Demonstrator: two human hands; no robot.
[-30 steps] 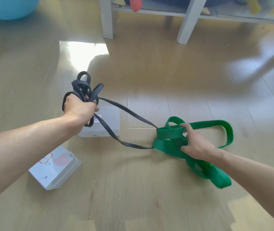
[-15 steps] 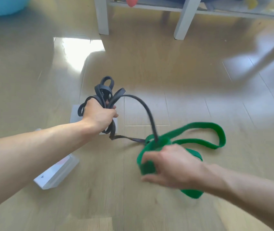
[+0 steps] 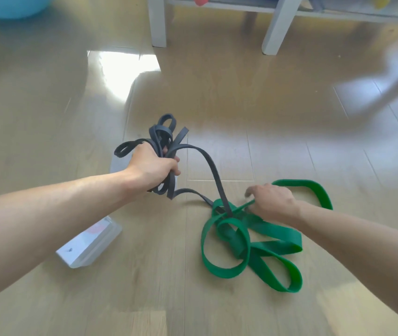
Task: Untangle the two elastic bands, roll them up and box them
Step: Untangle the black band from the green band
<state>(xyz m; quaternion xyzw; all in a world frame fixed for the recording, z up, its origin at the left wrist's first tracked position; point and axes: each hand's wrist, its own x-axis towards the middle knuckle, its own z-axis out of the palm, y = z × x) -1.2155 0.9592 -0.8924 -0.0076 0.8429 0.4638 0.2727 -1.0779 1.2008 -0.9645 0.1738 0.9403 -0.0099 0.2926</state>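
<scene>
Head view: the left hand (image 3: 155, 167) is clenched around a bunch of loops of the dark grey band (image 3: 162, 134), lifted off the floor (image 3: 265, 146). One strand arcs from that fist down to the right hand (image 3: 272, 202), where it passes through the green band (image 3: 227, 243). The right hand pinches a green strand beneath its palm, fingers curled; the remaining green loops lie just below and beside it. A clear box (image 3: 91, 246) lies below the left forearm.

Box (image 3: 88, 246) beside left forearm
</scene>
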